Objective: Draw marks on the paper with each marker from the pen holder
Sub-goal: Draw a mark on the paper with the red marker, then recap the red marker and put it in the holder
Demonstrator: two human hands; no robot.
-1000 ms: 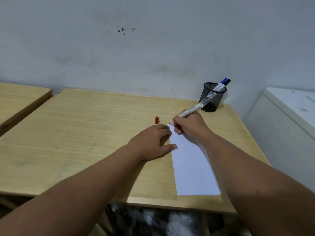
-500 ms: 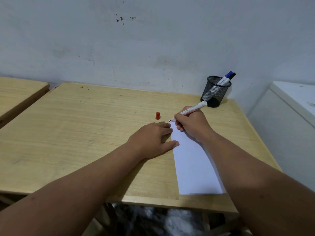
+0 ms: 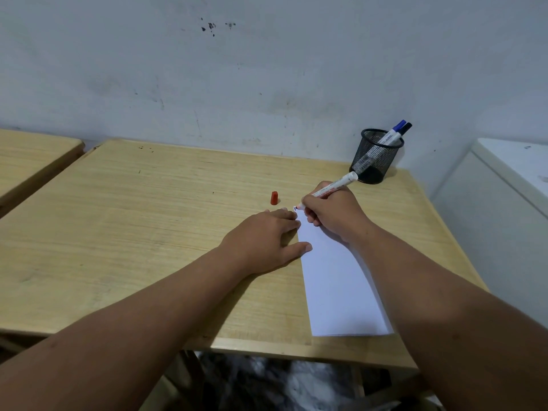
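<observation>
A white sheet of paper lies on the wooden table, reaching its near edge. My right hand grips a white marker with its red tip on the paper's far left corner, beside small dark marks. My left hand lies flat, fingers apart, pressing the paper's left edge with fingertips and thumb. The marker's red cap stands on the table just beyond my left hand. A black mesh pen holder at the far right corner holds a blue-capped marker and a black-capped one.
A second wooden table stands to the left across a narrow gap. A white cabinet sits close to the table's right side. A grey wall runs right behind the table and the holder.
The view has shifted slightly. The marker tip stays at the paper's far left corner with small movement of my right hand. My left hand keeps its place.
</observation>
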